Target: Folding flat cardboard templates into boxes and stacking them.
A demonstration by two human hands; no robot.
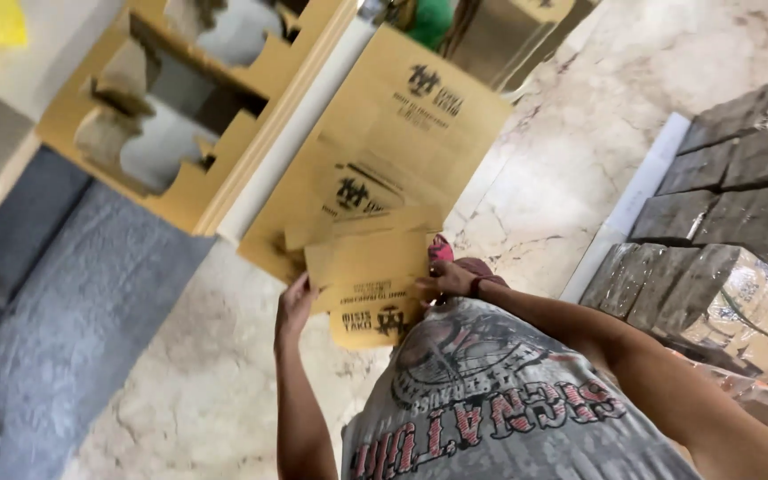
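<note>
Several flat brown printed cardboard sheets lean in a fanned stack on the marble floor; roughly three overlap, exact count unclear. One smaller folded brown cardboard piece is held low before them, apparently part-folded. Left hand grips its left edge, right hand pinches its right edge.

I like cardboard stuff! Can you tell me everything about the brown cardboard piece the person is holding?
The cardboard piece is flat, tan-brown, with dark printing and folded flaps. It hangs upright above the pale stone floor. The left hand grips its left edge, the right hand its right edge.
</note>
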